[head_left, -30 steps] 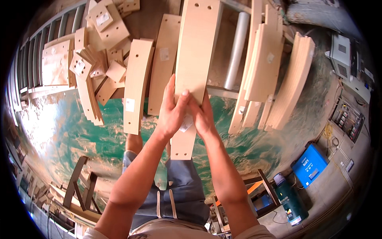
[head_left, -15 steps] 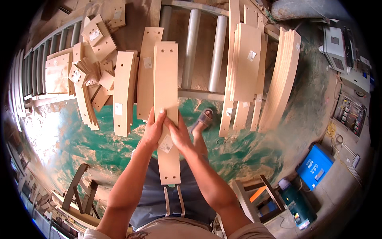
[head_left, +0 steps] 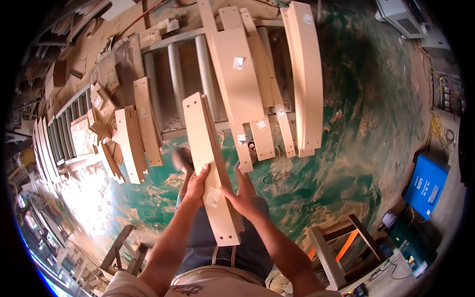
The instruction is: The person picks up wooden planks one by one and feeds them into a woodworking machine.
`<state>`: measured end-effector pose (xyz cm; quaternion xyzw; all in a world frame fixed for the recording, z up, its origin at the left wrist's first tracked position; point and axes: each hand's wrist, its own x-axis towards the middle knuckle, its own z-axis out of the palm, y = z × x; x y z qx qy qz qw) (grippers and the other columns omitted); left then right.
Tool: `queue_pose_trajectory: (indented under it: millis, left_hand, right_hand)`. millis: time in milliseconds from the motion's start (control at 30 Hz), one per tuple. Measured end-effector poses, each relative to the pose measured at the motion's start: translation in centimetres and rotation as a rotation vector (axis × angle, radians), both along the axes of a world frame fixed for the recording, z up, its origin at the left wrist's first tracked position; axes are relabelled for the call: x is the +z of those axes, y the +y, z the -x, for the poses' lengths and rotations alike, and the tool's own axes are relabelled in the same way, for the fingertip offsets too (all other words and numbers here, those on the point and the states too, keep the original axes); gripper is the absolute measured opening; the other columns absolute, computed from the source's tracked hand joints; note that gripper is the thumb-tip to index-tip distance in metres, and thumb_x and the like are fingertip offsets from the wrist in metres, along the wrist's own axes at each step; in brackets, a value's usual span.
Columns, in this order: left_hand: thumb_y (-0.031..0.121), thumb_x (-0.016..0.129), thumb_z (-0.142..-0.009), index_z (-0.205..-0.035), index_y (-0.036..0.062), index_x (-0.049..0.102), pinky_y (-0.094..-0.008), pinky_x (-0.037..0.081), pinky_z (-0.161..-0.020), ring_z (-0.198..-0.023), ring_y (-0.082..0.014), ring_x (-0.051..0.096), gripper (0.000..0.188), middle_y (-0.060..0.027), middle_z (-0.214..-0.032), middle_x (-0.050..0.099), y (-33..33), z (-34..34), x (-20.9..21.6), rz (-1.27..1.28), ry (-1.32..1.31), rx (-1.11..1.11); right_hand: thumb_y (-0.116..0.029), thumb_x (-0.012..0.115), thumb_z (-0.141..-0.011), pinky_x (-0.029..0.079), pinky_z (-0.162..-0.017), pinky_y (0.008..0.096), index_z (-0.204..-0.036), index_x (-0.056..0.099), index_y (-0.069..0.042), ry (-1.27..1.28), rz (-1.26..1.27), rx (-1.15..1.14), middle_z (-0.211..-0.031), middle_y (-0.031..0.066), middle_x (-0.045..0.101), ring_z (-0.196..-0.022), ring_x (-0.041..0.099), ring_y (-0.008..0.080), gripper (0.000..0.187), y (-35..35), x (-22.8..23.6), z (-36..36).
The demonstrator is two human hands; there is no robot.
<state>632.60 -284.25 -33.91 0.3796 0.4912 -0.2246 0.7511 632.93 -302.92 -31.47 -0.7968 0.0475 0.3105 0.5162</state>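
Note:
A stack of long pale wooden boards (head_left: 202,138) is held between my two hands, tilted, with its far end leaning left. The top board has paired holes at both ends and a white label. My left hand (head_left: 196,187) is closed on the stack's left edge, its thumb on the top face. Around the right edge, my right hand (head_left: 243,200) is closed too; its fingers are partly hidden under the boards. Beyond the stack's far end lies a roller conveyor (head_left: 176,76). Wide labelled boards (head_left: 240,91) and a curved stack of boards (head_left: 306,79) rest across it to the right.
Left along the conveyor lie another board stack (head_left: 129,143), a single board (head_left: 147,121) and a heap of small wooden pieces (head_left: 103,105). Dusty green floor (head_left: 341,163) stretches right. A metal-framed stand (head_left: 324,257), a blue box (head_left: 426,185) and a dark green cylinder (head_left: 408,240) stand at the lower right.
I have stepped and turned rightward, so the conveyor and its boards have shifted left in view. The held stack now tilts, showing its layered right side; both hands keep their hold.

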Motion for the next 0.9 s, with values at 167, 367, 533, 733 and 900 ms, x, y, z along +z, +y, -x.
queue_pose_trajectory:
  millis: [167, 367, 533, 733, 900]
  left_hand:
    - [0.051, 0.059, -0.103, -0.14, 0.0024, 0.054, -0.0408, 0.06, -0.09, -0.102, -0.026, 0.072, 0.062, -0.0153, -0.121, 0.07, -8.6, -2.1, 0.9, 0.128, -0.002, -0.025]
    - [0.049, 0.067, -0.099, -0.135, 0.0025, 0.053, -0.0389, 0.061, -0.079, -0.091, -0.0224, 0.072, 0.06, -0.0117, -0.111, 0.071, -9.7, -4.5, -0.1, 0.127, 0.013, -0.007]
    - [0.051, 0.066, -0.099, -0.135, 0.0024, 0.054, -0.0386, 0.062, -0.079, -0.091, -0.0229, 0.073, 0.062, -0.0124, -0.11, 0.072, -7.0, -5.7, -2.1, 0.091, 0.079, 0.0]
    - [0.055, 0.06, -0.102, -0.133, 0.001, 0.06, -0.0341, 0.062, -0.079, -0.091, -0.0203, 0.074, 0.062, -0.0127, -0.11, 0.073, -3.3, -6.7, -3.3, 0.008, 0.102, 0.073]
    - [0.057, 0.049, -0.106, -0.14, 0.0036, 0.055, -0.0374, 0.059, -0.093, -0.104, -0.0239, 0.072, 0.064, -0.013, -0.12, 0.071, -2.3, -6.6, -1.7, 0.026, 0.076, 0.163]
  right_hand:
    - [-0.037, 0.071, -0.099, 0.046, -0.108, 0.0378, -0.163, 0.018, 0.003, 0.286, -0.285, -0.25, -0.153, 0.0207, 0.047, -0.139, 0.05, 0.0273, 0.092, -8.8, 2.5, 2.0]
    - [-0.033, 0.069, -0.101, 0.051, -0.099, 0.0352, -0.151, 0.045, 0.003, 0.405, -0.204, -0.431, -0.134, 0.0187, 0.066, -0.124, 0.064, 0.0254, 0.066, -13.3, -2.3, 0.1]
    - [-0.027, 0.07, -0.098, 0.055, -0.093, 0.0353, -0.136, 0.058, 0.008, 0.49, -0.024, -0.498, -0.118, 0.022, 0.074, -0.109, 0.072, 0.0254, 0.053, -16.7, -13.1, -0.2]
    - [-0.036, 0.073, -0.091, 0.055, -0.092, 0.0433, -0.12, 0.07, 0.003, 0.331, 0.365, -0.244, -0.109, 0.0253, 0.074, -0.105, 0.072, 0.0389, 0.049, -22.4, -23.9, -2.6]
    - [-0.032, 0.069, -0.092, 0.055, -0.092, 0.0427, -0.12, 0.069, 0.004, 0.279, 0.207, -0.276, -0.111, 0.0245, 0.074, -0.108, 0.071, 0.0383, 0.046, -19.7, -27.8, -9.7]
